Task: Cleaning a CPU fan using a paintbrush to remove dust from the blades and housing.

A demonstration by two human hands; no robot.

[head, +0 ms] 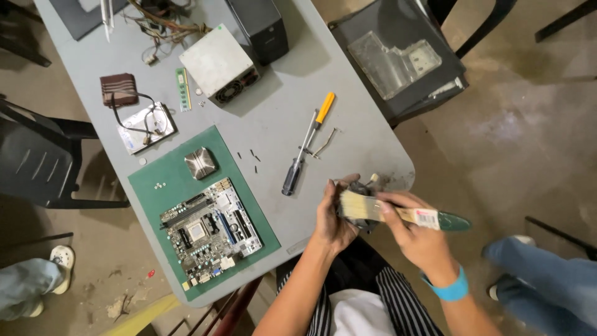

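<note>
Head view, lower centre of the frame: the left hand is wrapped around a small dark fan, fingers curled over its edge. Just beside it, the right hand pinches a green-handled paintbrush, whose pale bristles lie against the fan. Both hover off the lower right corner of a grey table. At lower left a motherboard lies on a green mat; two screwdrivers rest mid-table. Bare concrete floor fills the right.

Computer repair workshop: motherboard, power supply, screwdrivers on table.
</note>
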